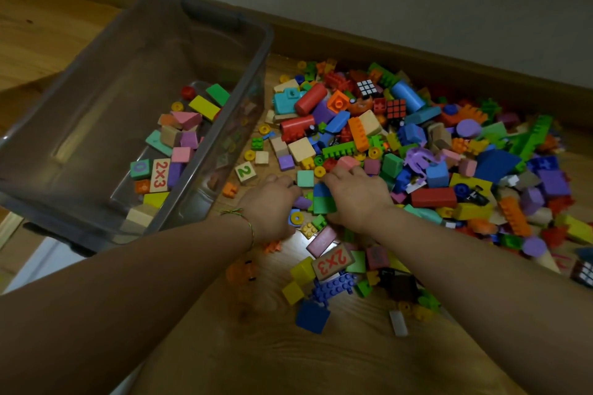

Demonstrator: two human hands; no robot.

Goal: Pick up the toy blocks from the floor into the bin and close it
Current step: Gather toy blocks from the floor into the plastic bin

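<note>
A big heap of coloured toy blocks [401, 151] covers the wooden floor at centre and right. A clear plastic bin [205, 167] stands open at the left, with several blocks [175, 147] lying in its bottom. My left hand [272, 205] lies palm down at the heap's near-left edge, fingers curled over small pieces; what it holds is hidden. My right hand [356, 196] lies beside it, fingers bent over a pink block [348, 162] and touching a blue-green block [322, 200]. The two hands are cupped toward each other around the blocks between them.
A wall with a brown skirting board [417, 64] runs behind the heap. Loose blocks, among them a "2x3" tile [332, 261] and a blue square [313, 316], lie between my forearms. Bare wooden floor [305, 362] shows at the bottom. No bin lid is in view.
</note>
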